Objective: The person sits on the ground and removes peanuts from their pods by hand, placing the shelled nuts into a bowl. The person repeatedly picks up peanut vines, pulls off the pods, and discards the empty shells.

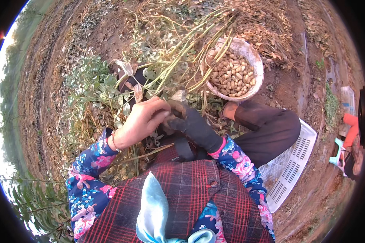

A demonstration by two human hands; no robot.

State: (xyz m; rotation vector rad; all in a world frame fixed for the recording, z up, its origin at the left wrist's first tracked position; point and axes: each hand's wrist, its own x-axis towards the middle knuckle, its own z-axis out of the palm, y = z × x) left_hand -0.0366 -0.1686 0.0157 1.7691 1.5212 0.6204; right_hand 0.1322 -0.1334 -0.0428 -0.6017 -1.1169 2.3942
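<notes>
My left hand (143, 121) is bare, with a bracelet at the wrist. Its fingers are curled and meet the fingertips of my right hand (192, 126), which wears a dark, soiled glove. Whatever lies between the fingertips is too small or hidden to tell. Just beyond both hands, long yellow-green peanut stems (182, 56) with drying leaves (125, 67) stretch toward a round white basin (257, 62). Unshelled peanuts (232, 74) fill its lower part, and some stem ends hang over its left rim.
Leafy plants (88, 76) are heaped at the left, and dried vines (264, 33) lie behind the basin. A white plastic crate (292, 170) is beside my bent right leg (267, 124). At the far right are another person's orange sleeve (350, 129), a small stool (337, 153) and another crate (347, 100).
</notes>
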